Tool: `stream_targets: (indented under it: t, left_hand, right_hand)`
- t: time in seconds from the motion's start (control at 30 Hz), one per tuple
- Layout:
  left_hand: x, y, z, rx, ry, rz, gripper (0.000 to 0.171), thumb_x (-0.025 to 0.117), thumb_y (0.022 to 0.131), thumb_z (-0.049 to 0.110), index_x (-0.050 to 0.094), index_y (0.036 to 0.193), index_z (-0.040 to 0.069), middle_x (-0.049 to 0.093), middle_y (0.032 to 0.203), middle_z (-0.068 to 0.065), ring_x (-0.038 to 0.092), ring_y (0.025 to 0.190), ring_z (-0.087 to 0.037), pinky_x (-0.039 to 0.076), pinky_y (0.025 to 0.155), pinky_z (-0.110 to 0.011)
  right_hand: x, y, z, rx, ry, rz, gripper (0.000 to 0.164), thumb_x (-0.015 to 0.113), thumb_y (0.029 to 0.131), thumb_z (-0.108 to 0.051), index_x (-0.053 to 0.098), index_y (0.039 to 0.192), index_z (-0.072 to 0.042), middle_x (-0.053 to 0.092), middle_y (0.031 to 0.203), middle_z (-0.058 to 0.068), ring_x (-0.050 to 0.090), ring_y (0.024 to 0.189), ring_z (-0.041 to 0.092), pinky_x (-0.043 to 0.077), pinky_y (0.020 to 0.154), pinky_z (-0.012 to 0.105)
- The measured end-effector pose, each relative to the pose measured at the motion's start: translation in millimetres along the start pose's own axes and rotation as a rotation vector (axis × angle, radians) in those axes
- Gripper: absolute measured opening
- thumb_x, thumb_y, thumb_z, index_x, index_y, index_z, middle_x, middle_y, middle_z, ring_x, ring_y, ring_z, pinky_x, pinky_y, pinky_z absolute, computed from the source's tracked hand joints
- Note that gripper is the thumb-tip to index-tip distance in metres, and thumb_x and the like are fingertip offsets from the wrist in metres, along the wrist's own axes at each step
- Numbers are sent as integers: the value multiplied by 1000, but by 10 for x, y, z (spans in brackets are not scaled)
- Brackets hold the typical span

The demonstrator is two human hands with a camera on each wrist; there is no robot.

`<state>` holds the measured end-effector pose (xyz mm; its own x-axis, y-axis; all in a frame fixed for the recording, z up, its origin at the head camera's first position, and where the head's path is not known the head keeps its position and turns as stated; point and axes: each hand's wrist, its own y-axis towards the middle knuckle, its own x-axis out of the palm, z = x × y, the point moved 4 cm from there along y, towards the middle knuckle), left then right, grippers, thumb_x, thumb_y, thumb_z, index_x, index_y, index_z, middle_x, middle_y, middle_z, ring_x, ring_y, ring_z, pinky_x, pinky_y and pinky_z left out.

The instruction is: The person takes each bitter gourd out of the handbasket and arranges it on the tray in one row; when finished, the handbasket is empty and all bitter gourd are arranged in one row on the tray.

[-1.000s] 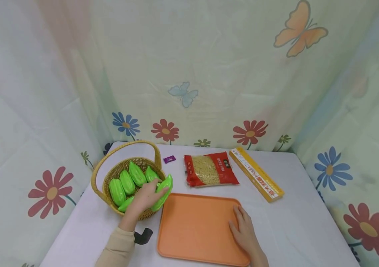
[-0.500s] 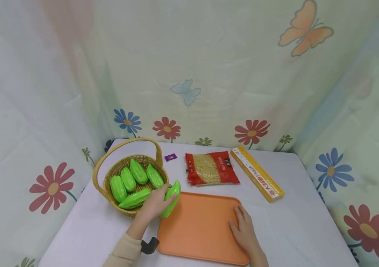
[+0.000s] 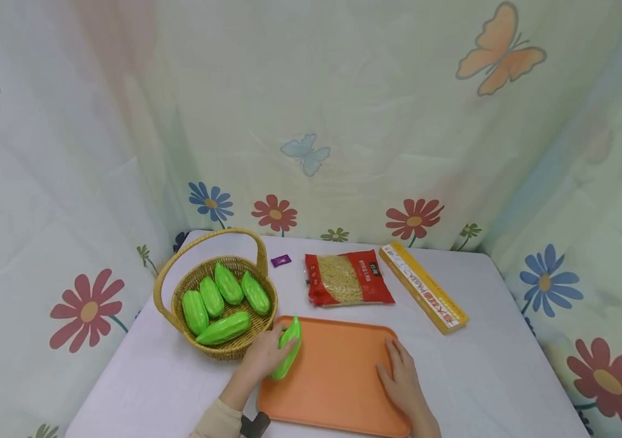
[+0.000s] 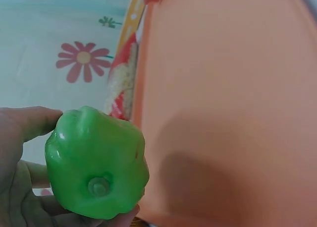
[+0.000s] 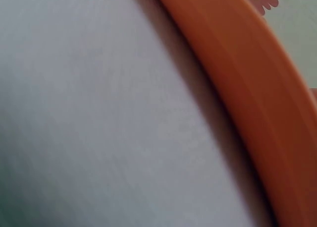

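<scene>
My left hand (image 3: pixel 262 354) grips a bright green, ridged bitter melon (image 3: pixel 289 350) between thumb and fingers, over the left part of the orange tray (image 3: pixel 338 377). In the left wrist view the stem end of the bitter melon (image 4: pixel 94 162) faces the camera, and a shadow falls on the tray (image 4: pixel 228 78). Several more green melons (image 3: pixel 225 328) lie in the wicker basket (image 3: pixel 234 351), left of the tray. On the tray's right side rests my right hand (image 3: pixel 402 380), fingers extended. The right wrist view shows the outer wall of the tray (image 5: pixel 237 83), but not the fingers.
Behind the tray lies a red bag of pasta (image 3: pixel 346 278). A long yellow pasta box (image 3: pixel 424 289) is at the back right, and a small purple packet (image 3: pixel 280 260) near the basket's handle (image 3: pixel 212 234). White cloth (image 3: pixel 497 365) covers the table.
My left hand has carried the bitter melon from the basket's right rim rightward and toward me, over the tray. My right hand has stayed at the tray's right side.
</scene>
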<state>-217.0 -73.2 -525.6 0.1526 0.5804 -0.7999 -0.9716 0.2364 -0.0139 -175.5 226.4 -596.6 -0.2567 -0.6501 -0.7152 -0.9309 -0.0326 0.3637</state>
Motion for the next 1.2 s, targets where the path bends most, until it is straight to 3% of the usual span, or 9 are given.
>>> stream_targets:
  t: [0.13, 0.37, 0.63, 0.97, 1.2]
  left_hand:
    - [108, -13, -97, -44, -36, -14, 55, 54, 89, 45, 52, 122, 2, 61, 92, -15, 57, 72, -21, 46, 56, -37]
    - [159, -31, -173, -81, -68, 10, 57, 56, 89, 42, 49, 125, -2, 60, 103, -24, 61, 82, -33, 50, 67, -46]
    - [205, -29, -121, -108, 63, 74, 49, 59, 87, 38, 52, 117, 0, 60, 93, -23, 60, 66, -36, 47, 51, -43]
    - [244, -15, -77, -128, 253, 165, 47, 63, 82, 41, 56, 107, 2, 57, 79, -19, 59, 66, -35, 46, 50, -42]
    - [270, -43, -82, -132, 320, 205, 44, 63, 82, 40, 56, 106, 4, 55, 84, -16, 58, 71, -33, 45, 52, -44]
  right_hand:
    - [3, -2, 13, 2, -3, -6, 56, 63, 84, -8, 39, 131, 10, 33, 133, 30, 30, 119, 46, 26, 93, 59]
    - [2, -6, 22, 17, -6, -11, 57, 63, 84, -9, 38, 132, 10, 33, 133, 30, 31, 119, 46, 26, 94, 59]
    - [5, -21, 23, 6, -2, 7, 60, 63, 83, -8, 36, 133, 9, 34, 132, 30, 31, 118, 46, 27, 93, 59]
    - [-2, -21, 7, -1, -10, 5, 61, 63, 82, -8, 34, 133, 10, 34, 132, 31, 31, 118, 47, 26, 94, 59]
    - [-12, -10, -10, 4, 5, -4, 62, 63, 82, -8, 34, 134, 10, 34, 132, 31, 30, 119, 46, 25, 94, 59]
